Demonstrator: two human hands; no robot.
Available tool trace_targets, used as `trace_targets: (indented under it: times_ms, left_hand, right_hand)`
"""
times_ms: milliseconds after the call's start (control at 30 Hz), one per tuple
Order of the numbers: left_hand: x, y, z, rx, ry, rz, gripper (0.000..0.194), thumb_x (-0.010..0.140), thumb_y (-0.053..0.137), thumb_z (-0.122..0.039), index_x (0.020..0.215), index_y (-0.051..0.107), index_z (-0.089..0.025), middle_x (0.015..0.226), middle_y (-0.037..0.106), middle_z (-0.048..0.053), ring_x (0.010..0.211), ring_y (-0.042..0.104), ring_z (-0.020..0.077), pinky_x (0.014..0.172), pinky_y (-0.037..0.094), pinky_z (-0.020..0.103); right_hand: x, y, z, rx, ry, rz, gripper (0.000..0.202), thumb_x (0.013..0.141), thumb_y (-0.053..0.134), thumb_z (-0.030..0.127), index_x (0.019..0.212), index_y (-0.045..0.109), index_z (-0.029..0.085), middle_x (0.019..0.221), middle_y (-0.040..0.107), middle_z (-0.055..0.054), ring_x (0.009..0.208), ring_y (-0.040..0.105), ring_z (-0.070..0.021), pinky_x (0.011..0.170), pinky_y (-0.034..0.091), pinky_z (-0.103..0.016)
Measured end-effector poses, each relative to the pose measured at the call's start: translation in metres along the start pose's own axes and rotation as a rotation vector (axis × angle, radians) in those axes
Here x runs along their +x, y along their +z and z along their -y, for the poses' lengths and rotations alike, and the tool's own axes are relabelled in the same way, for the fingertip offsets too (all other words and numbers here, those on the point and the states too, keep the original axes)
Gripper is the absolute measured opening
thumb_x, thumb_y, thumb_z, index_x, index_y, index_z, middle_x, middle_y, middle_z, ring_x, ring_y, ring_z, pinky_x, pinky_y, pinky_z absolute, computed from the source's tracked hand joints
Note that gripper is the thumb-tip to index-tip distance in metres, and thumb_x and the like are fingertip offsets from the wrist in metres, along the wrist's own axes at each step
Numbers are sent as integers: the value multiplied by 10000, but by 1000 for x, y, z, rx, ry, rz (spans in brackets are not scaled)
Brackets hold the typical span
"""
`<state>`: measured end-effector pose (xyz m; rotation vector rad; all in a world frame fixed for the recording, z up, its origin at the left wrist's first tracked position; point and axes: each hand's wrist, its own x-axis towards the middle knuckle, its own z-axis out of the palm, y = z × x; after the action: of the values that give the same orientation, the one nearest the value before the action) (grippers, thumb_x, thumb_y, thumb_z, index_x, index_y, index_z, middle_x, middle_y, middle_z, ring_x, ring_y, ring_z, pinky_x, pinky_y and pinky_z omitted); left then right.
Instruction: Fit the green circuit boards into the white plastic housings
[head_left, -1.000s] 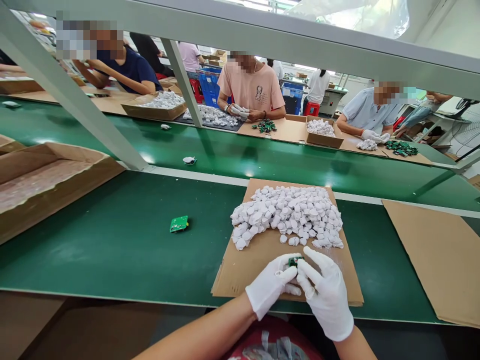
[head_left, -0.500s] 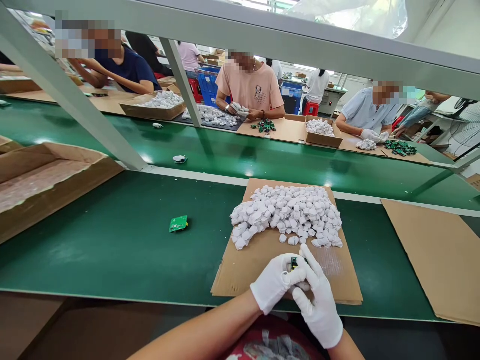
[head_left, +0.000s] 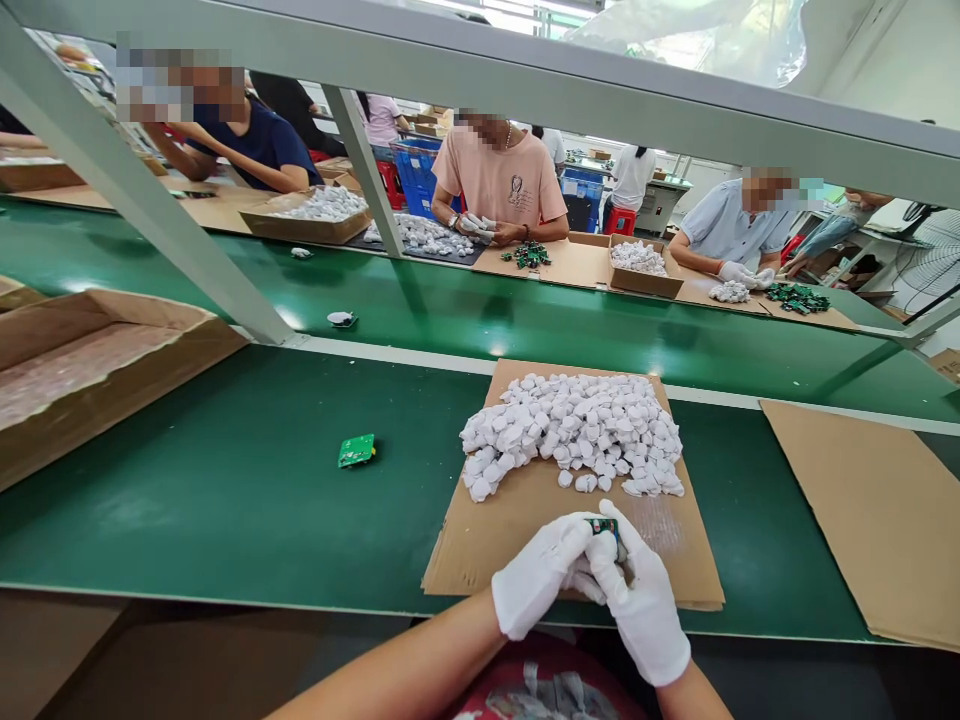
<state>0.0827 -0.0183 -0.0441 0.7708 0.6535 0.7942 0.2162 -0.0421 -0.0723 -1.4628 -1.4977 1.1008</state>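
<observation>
Both of my hands wear white gloves and meet over the near edge of a cardboard sheet (head_left: 480, 545). Between them is a small green circuit board (head_left: 604, 526), partly covered by the fingers. My left hand (head_left: 544, 570) is closed on the board's left side. My right hand (head_left: 637, 590) grips it from the right, thumb and fingers bent around it. Just beyond the hands lies a heap of small white rounded pieces (head_left: 585, 425) on the cardboard. Another green circuit board (head_left: 356, 451) rests alone on the green bench to the left.
An open cardboard tray (head_left: 112, 365) stands at the left, and a flat cardboard sheet (head_left: 870, 510) lies at the right. Beyond a white strip, a green conveyor belt (head_left: 442, 310) carries small pieces. A metal frame (head_left: 480, 70) crosses overhead. Several co-workers sit opposite.
My fingers have shifted around the circuit board, and more of its top edge shows. My left hand has moved slightly left and down. Pieces on the belt have slid left.
</observation>
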Motion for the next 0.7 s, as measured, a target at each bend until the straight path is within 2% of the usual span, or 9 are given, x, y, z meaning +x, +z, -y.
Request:
trace_targets:
  times_ms: [67,133,200,267,333,400,467,567,700]
  left_hand:
    - [-1,1,-4,50,-6,3,356,764,569,-493,786,549,-138,696,554,24,636,553,131,587,475,247]
    - [-1,2,-4,38,-28,1,341,748,598,-471,753,534,-136,695,536,16,601,531,109,561,463,227]
    - [1,1,-2,-49,-37,17,368,732,606,-493,733,512,-137,674,486,-6,537,478,74,510,440,203]
    - [2,0,3,-121,-22,34,396,713,620,-511,705,488,-138,655,439,-24,500,436,51,475,417,184]
    - [2,0,8,-138,-9,18,407,706,624,-524,734,492,-140,652,455,-21,506,462,60,485,434,196]
    - [1,1,12,-128,-17,-50,437,713,607,-550,854,517,-146,681,509,-6,541,514,86,526,475,236]
    - [0,3,14,-93,-18,-107,486,709,610,-560,958,523,-152,734,543,8,580,532,93,543,484,238]
    - [0,6,10,16,43,-109,454,682,657,-530,866,550,-129,732,540,12,594,514,79,518,450,187]
    - [3,9,1,47,-7,-65,423,677,655,-525,760,546,-125,685,550,16,537,515,79,479,451,188]
  right_hand:
    - [0,-2,-1,-25,-31,-24,546,861,516,404,1341,431,157,1046,678,-91,709,650,-159,624,547,-233]
    - [2,-6,-1,-56,-107,-3,564,853,527,414,1347,419,165,1051,674,-97,736,655,-168,665,555,-253]
    - [4,-12,-2,-69,-232,32,636,828,542,466,1364,384,162,1153,628,-123,923,642,-221,797,543,-316]
    - [6,-18,-2,-135,-391,-14,662,803,574,473,1362,378,177,1253,561,-134,1094,567,-262,906,494,-384]
    - [6,-20,-2,-291,-552,-140,537,799,617,367,1299,461,244,1273,544,-108,1130,538,-262,921,478,-418]
    - [6,-19,-3,-445,-696,-250,412,798,629,222,1195,555,301,1246,562,-76,1126,533,-248,900,484,-420]
    - [6,-17,-3,-513,-790,-298,398,782,639,151,1140,591,318,1214,583,-62,1138,518,-248,886,487,-420]
    - [4,-15,-2,-452,-768,-235,386,786,629,151,1134,594,315,1241,572,-56,1169,499,-254,914,476,-436]
    - [-1,-15,-1,-93,-486,13,409,889,475,229,1294,463,282,1389,440,-76,1212,481,-234,963,463,-406]
